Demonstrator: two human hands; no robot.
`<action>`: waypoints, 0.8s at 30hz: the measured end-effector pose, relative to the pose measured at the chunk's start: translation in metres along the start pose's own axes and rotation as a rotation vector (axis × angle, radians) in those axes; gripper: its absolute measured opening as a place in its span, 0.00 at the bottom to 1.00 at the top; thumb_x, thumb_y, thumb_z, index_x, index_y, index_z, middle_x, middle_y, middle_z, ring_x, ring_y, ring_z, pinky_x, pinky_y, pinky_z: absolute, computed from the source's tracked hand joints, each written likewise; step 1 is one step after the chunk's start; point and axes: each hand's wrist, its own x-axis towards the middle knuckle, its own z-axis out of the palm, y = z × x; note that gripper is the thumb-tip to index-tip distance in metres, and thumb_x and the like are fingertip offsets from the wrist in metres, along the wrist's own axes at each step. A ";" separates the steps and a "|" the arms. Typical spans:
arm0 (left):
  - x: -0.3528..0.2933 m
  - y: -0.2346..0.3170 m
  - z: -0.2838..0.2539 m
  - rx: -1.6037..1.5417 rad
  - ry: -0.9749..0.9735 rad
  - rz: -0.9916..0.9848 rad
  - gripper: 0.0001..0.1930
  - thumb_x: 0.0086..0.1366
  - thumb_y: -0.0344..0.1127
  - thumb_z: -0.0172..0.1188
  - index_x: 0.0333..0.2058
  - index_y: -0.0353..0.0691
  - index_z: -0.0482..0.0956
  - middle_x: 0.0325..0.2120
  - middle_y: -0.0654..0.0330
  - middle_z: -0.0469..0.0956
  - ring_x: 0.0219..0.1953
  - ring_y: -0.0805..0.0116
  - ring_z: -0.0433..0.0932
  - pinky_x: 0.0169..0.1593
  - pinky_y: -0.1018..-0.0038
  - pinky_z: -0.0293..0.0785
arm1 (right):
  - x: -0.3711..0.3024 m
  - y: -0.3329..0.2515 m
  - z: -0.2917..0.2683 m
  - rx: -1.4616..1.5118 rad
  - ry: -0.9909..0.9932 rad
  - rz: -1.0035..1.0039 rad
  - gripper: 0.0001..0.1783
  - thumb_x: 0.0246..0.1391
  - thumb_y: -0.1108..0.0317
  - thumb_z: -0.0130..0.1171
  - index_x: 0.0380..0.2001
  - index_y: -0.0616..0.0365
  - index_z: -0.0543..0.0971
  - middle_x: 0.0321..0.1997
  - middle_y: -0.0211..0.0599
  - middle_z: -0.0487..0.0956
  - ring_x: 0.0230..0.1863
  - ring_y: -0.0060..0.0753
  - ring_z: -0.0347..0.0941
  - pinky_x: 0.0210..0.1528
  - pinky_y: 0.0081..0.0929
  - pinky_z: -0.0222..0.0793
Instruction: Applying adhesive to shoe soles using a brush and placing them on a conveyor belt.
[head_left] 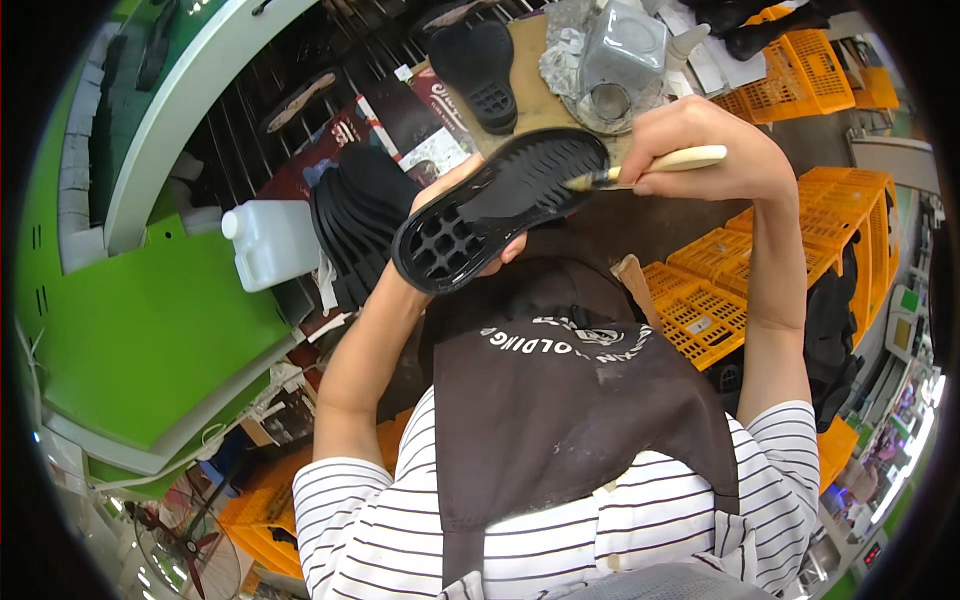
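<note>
My left hand point(512, 248) grips a black shoe sole point(500, 205) from beneath, most of its fingers hidden behind the sole. The sole is tilted, its gridded heel at the lower left and its rippled forefoot at the upper right; the surface looks glossy. In my right hand point(715, 150) is a brush point(690, 160) with a pale handle, pinched between the fingers. Its bristles touch or hover just over the sole's forefoot. Several more black soles point(360, 220) stand stacked beside my left forearm, and another black sole point(475, 75) lies on the brown board beyond.
A clear plastic bottle point(625, 50) sits at the far side in crumpled wrapping. To the left are a white jug point(270, 243) and a green machine panel point(150, 340). Orange crates point(705, 300) stand at the right near my right arm. A fan point(185, 545) shows at lower left.
</note>
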 end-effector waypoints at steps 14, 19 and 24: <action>0.007 -0.021 0.023 0.023 0.015 0.204 0.36 0.68 0.61 0.30 0.48 0.27 0.68 0.24 0.32 0.70 0.12 0.61 0.64 0.13 0.74 0.59 | -0.010 -0.001 0.056 -0.021 0.482 0.072 0.09 0.45 0.78 0.63 0.34 0.58 0.81 0.31 0.34 0.76 0.29 0.28 0.74 0.31 0.22 0.69; 0.008 -0.028 0.031 0.155 0.123 0.314 0.35 0.68 0.59 0.32 0.45 0.26 0.69 0.24 0.39 0.73 0.19 0.59 0.72 0.22 0.74 0.68 | -0.018 0.009 0.053 -0.183 0.595 0.101 0.08 0.48 0.77 0.60 0.34 0.59 0.79 0.29 0.36 0.76 0.30 0.35 0.74 0.32 0.25 0.69; 0.010 -0.037 0.034 0.452 0.337 0.416 0.32 0.68 0.57 0.34 0.43 0.29 0.71 0.25 0.50 0.76 0.26 0.63 0.75 0.32 0.74 0.73 | -0.008 0.007 0.071 -0.114 0.781 0.230 0.07 0.49 0.75 0.60 0.33 0.63 0.80 0.24 0.33 0.78 0.26 0.23 0.74 0.29 0.20 0.69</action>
